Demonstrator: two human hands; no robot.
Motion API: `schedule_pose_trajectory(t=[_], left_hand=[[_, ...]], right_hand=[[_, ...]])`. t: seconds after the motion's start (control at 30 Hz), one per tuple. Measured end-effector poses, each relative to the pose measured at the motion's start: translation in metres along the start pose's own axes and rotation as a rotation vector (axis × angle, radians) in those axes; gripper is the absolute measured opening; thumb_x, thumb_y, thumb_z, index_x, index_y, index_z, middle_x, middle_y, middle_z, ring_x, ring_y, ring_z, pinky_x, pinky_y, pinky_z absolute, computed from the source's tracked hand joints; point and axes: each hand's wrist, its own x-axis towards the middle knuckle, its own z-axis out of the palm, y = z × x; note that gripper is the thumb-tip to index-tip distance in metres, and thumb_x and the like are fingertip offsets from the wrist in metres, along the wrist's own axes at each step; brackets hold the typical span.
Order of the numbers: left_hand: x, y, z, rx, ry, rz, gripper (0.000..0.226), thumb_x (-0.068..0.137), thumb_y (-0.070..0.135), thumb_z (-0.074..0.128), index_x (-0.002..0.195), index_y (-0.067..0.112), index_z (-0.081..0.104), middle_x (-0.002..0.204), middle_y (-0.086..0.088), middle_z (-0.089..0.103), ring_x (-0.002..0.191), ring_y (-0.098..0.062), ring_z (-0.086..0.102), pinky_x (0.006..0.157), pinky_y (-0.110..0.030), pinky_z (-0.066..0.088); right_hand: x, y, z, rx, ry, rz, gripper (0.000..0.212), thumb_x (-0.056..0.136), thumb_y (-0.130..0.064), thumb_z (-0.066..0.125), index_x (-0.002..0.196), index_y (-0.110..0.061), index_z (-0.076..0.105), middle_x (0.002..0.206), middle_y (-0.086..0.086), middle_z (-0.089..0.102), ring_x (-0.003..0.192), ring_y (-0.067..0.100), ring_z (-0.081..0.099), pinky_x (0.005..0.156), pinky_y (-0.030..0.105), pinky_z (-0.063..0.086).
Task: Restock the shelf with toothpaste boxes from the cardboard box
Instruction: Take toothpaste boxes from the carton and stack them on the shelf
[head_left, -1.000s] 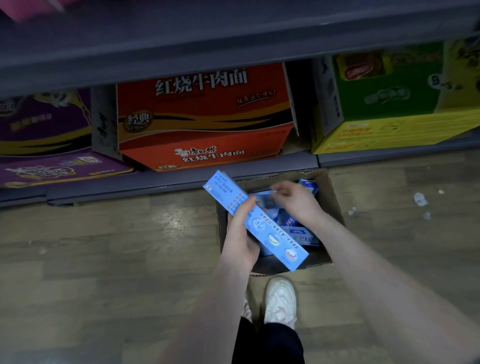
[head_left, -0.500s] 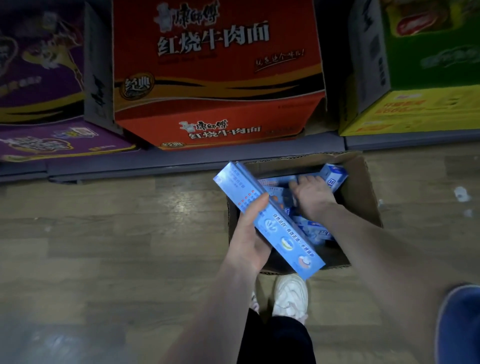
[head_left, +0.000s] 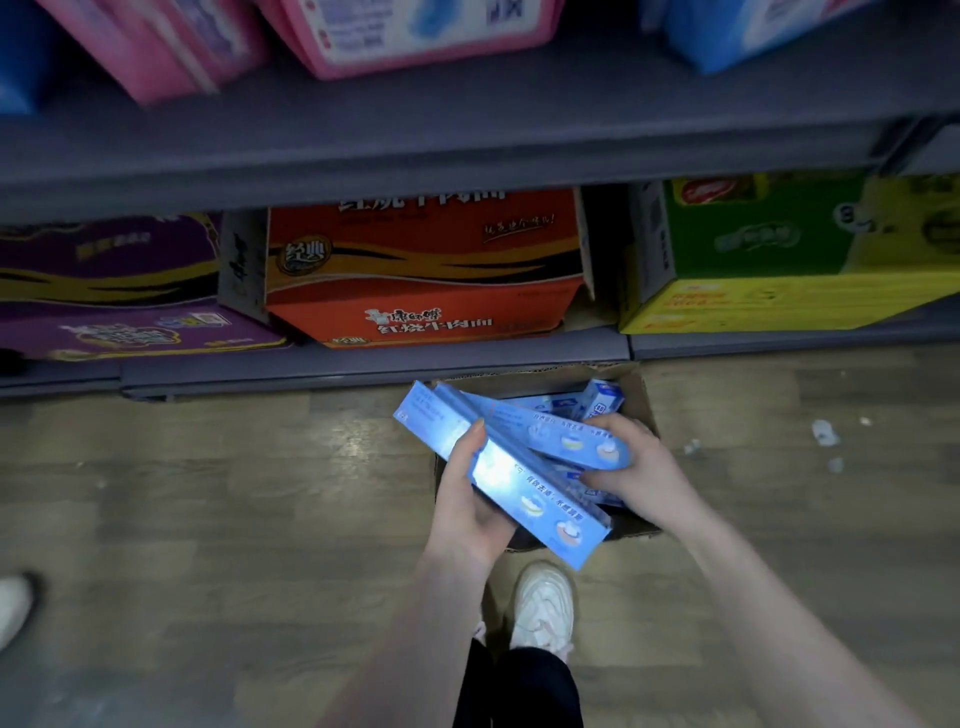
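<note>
The left hand (head_left: 470, 501) cradles one toothpaste box (head_left: 511, 480), fingers curled round its long edges; just beyond, the right hand (head_left: 631, 462) pinches a second box (head_left: 550, 431) over the cardboard box (head_left: 636, 387); probably light, stiff, crushable, best gripped mid-length.

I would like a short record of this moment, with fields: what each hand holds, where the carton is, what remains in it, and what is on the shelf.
left hand: left hand grips one long blue toothpaste box
right hand: right hand holds a second toothpaste box, lying against the first
carton: open cardboard box on the floor, in front of the shelf base
left in carton: more blue boxes; number unclear
lowest shelf: purple case, orange case, green and yellow case
</note>
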Motion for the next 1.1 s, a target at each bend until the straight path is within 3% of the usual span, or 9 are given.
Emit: schedule_pose_trajectory(t=[0.1,0.27,0.47,0.53,0.6,0.77,0.9,1.0,1.1], left_hand=[[-0.022,0.01,0.013,0.034,-0.005,0.036,0.057,0.073,0.038,0.067,0.123,0.012,0.056,0.113,-0.015,0.067,0.1,-0.03,0.065,0.087,-0.044,0.048],[-0.071,0.021,0.032,0.008,-0.012,0.062,0.048,0.07,0.038,0.063,0.112,0.014,0.061,0.102,-0.012,0.071,0.087,-0.026,0.069,0.076,-0.041,0.05],[-0.151,0.025,0.068,-0.143,-0.04,0.095,0.039,0.066,0.03,0.07,0.101,0.016,0.064,0.086,-0.009,0.073,0.073,-0.024,0.07,0.062,-0.036,0.055],[-0.184,0.026,0.086,-0.218,-0.064,0.113,0.043,0.049,0.034,0.081,0.086,0.015,0.071,0.079,-0.01,0.073,0.066,-0.024,0.07,0.053,-0.035,0.055],[-0.215,0.03,0.1,-0.268,-0.105,0.106,0.06,0.018,0.034,0.092,0.073,0.015,0.077,0.082,-0.012,0.072,0.068,-0.027,0.071,0.056,-0.038,0.056],[-0.286,0.049,0.13,-0.309,-0.222,0.088,0.069,0.004,0.024,0.093,0.07,0.008,0.077,0.083,-0.017,0.071,0.068,-0.032,0.07,0.057,-0.047,0.056],[-0.334,0.068,0.155,-0.317,-0.331,0.1,0.077,0.005,0.022,0.093,0.078,0.007,0.077,0.095,-0.018,0.071,0.076,-0.035,0.07,0.067,-0.055,0.054],[-0.365,0.083,0.179,-0.306,-0.408,0.212,0.075,0.001,0.023,0.092,0.072,0.009,0.077,0.088,-0.015,0.072,0.071,-0.032,0.071,0.059,-0.051,0.056],[-0.395,0.098,0.204,-0.267,-0.512,0.303,0.071,0.001,0.026,0.092,0.068,0.01,0.077,0.081,-0.013,0.073,0.067,-0.03,0.071,0.054,-0.046,0.057]], right_hand=[[-0.02,-0.016,-0.008,0.046,-0.01,-0.035,0.051,0.063,0.007,0.07,0.094,-0.031,0.056,0.109,0.01,0.057,0.093,0.016,0.056,0.071,0.014,0.039],[-0.058,-0.051,-0.026,0.101,-0.031,-0.119,0.058,0.063,0.009,0.066,0.1,-0.035,0.056,0.112,0.008,0.059,0.101,0.016,0.056,0.083,0.021,0.039],[-0.124,-0.111,-0.065,0.138,0.041,-0.285,0.07,0.067,0.019,0.066,0.101,-0.042,0.063,0.109,-0.005,0.052,0.096,-0.013,0.052,0.078,0.0,0.036],[-0.147,-0.129,-0.077,0.157,0.078,-0.342,0.077,0.066,0.017,0.071,0.1,-0.053,0.062,0.111,-0.007,0.052,0.102,-0.01,0.052,0.083,0.0,0.036],[-0.171,-0.147,-0.089,0.148,0.109,-0.391,0.081,0.065,0.013,0.075,0.101,-0.057,0.059,0.113,-0.007,0.052,0.107,-0.007,0.051,0.086,0.002,0.036],[-0.231,-0.198,-0.122,0.176,0.122,-0.492,0.059,0.062,-0.012,0.071,0.104,-0.051,0.059,0.112,-0.02,0.053,0.112,-0.001,0.051,0.091,0.01,0.039],[-0.272,-0.243,-0.149,0.312,0.114,-0.588,0.037,0.065,-0.034,0.068,0.101,-0.04,0.064,0.113,-0.011,0.057,0.111,0.007,0.053,0.085,0.011,0.043],[-0.293,-0.275,-0.165,0.332,0.168,-0.687,0.03,0.071,-0.024,0.067,0.095,-0.042,0.068,0.109,-0.014,0.06,0.108,0.007,0.055,0.085,0.014,0.044],[-0.312,-0.309,-0.178,0.315,0.192,-0.756,0.034,0.066,-0.037,0.07,0.098,-0.046,0.065,0.109,-0.016,0.062,0.105,0.006,0.059,0.082,0.015,0.048]])
